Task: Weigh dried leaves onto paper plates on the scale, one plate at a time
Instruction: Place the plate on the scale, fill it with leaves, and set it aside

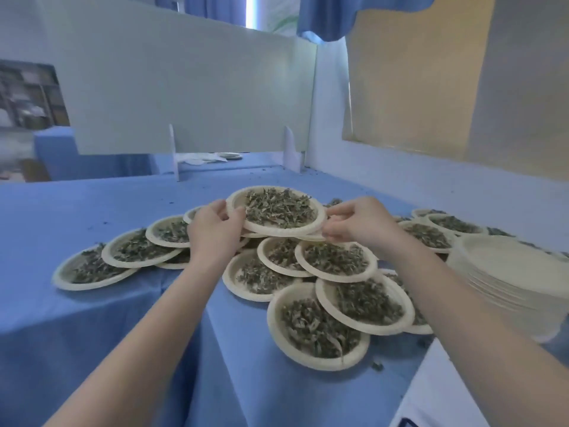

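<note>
Both hands hold one round, cream-coloured paper plate heaped with dried green leaves (pixel 278 212), lifted above the other plates. The left hand (pixel 215 226) curls its fingers and thumb round the plate's left rim; the right hand (pixel 358 221) pinches the right rim between thumb and fingertips, with what looks like the edge of a second plate just under it. The plate sits level between the two hands, at arm's length from the body.

By my reading, this plate has its portion and is being set among the finished ones, so the step in hand is placing a filled plate, not filling one. No scale is visible anywhere in the view, so I cannot tell where the weighing itself happens.

Directly below and nearer than the hands lies a cluster of filled paper plates (pixel 335 261), overlapping one another like shingles. A row of more filled plates (pixel 135 249) fans out beyond the left hand's side, and a few more (pixel 431 235) lie past the right hand. Just outside the right forearm stands a stack of empty cream paper plates (pixel 508 272). Everything rests on a blue cloth-covered table (pixel 92 303), scattered with leaf crumbs, with a pale upright partition board (pixel 184 87) beyond the hands.

The next move likely calls for lowering the plate level onto a free spot or onto its neighbours' rims, releasing both rims gently so no leaves spill, then reaching right for a fresh plate from the stack.
</note>
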The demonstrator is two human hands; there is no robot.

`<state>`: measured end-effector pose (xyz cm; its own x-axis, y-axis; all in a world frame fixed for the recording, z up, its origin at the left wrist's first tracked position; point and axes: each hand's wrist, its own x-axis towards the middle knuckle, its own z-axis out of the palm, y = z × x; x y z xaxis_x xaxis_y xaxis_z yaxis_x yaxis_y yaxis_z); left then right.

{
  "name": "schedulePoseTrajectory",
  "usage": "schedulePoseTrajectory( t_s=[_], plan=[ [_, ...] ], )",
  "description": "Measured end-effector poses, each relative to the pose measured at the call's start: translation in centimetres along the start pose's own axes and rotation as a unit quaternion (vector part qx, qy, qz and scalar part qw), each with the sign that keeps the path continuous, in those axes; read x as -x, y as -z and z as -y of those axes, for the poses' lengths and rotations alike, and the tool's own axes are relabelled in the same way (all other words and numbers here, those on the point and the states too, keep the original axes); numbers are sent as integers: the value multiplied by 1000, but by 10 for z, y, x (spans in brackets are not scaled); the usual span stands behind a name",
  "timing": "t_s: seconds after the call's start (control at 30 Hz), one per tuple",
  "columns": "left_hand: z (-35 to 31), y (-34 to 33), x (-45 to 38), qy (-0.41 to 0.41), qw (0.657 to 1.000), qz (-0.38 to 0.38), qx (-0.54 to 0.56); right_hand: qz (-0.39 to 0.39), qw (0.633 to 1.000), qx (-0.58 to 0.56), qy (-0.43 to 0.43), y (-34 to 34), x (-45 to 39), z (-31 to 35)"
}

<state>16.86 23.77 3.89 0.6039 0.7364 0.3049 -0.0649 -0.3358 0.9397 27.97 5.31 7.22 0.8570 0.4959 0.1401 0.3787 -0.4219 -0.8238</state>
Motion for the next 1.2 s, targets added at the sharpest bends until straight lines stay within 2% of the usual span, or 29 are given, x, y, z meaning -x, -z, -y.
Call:
schedulePoseTrajectory(
  t_s=[0.1, 0.23, 0.43, 0.6, 0.73, 0.93, 1.1, 1.2],
  plan=[
    [0, 23, -52, 14, 999, -30, -33, 24, 999, -36, -24, -39, -53, 29],
    [8, 49, -130, 53, 998, -36, 17, 58, 991, -93, -82, -88, -131, 66],
    [40, 77, -236, 118, 993, -25, -13, 104, 986, -52, -116, -155, -233, 96],
    [87, 85, -295, 162, 985, 15, -55, 162, 983, 38, -82, -206, -291, 97],
    [132, 94, -325, 201, 974, 47, -90, 240, 959, 130, -75, -247, -321, 92],
    [185, 108, -347, 246, 957, 75, -134, 339, 914, 191, -110, -292, -346, 82],
    [194, 109, -346, 282, 927, 143, -203, 378, 879, 255, -136, -306, -349, 78],
    [186, 102, -342, 294, 913, 158, -235, 354, 885, 284, -104, -302, -348, 88]
  ],
)
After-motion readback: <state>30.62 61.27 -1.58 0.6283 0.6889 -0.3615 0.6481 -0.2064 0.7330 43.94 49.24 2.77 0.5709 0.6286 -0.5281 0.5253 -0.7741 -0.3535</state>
